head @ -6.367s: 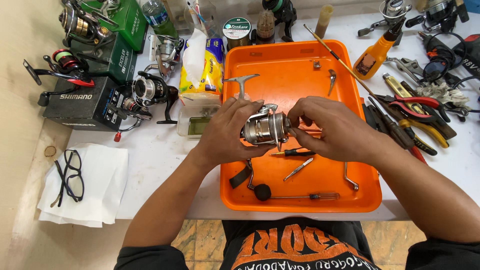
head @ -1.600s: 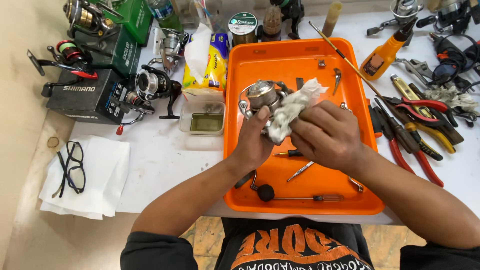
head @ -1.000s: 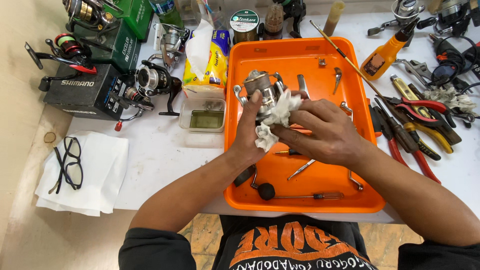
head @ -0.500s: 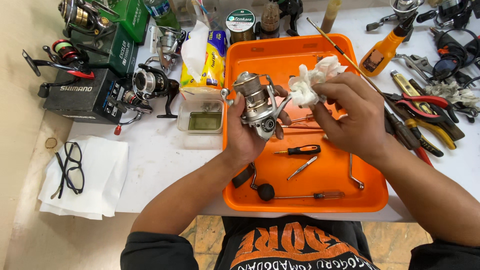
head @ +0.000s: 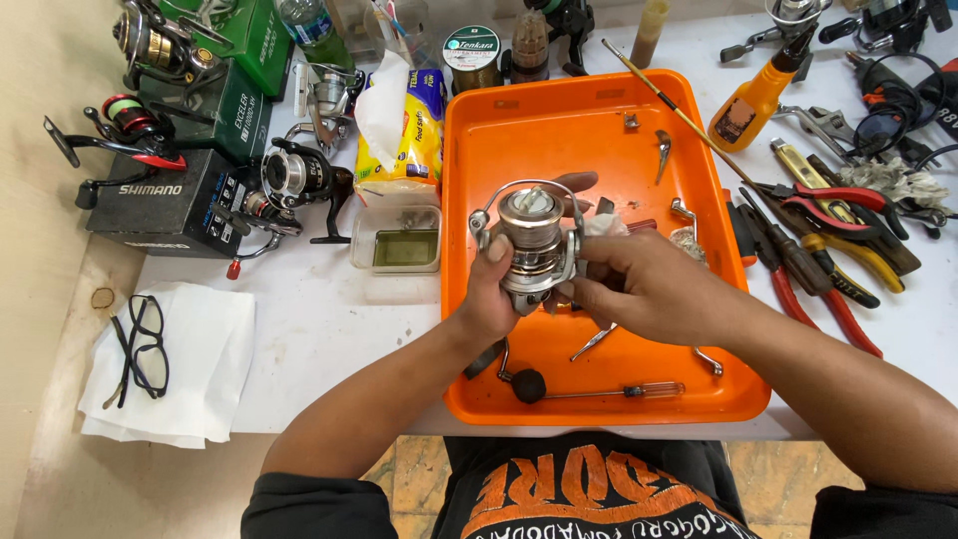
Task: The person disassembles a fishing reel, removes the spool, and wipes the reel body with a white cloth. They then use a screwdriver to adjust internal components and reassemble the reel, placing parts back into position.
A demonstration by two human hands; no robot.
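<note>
centrally, a silver spinning reel (head: 534, 245) is held above an orange tray (head: 499, 130), between both hands. the left hand (head: 489, 294) is closed around the reel's body from the near-left side, thumb lying up along the spool skirt, so it carries the weight. the right hand (head: 639, 289) is curled against the reel's right flank, fingertips pressed to the housing; a scrap of white tissue (head: 604, 225) shows just beyond its knuckles, and whether the fingers pinch it cannot be told.

the reel looks to be a dense, rigid metal piece, fairly heavy for its size, with smooth, possibly greasy surfaces that may slip. its thin wire bail (head: 499, 195), arching over the spool on the far side of the hands, appears the weakest part and a poor place to grip; the solid body below the spool is judged the safer hold.

under and just near of the hands, on the tray floor, lie a knobbed handle (head: 524, 384), a slim screwdriver (head: 619, 391) and small metal parts. right of the right hand, off the tray, are red-handled pliers (head: 828, 299) and an orange oil bottle (head: 753, 95). left of the left hand stand a small clear dish (head: 399, 245), further reels on boxes (head: 294, 180), and spectacles (head: 140, 344) on white paper.
</note>
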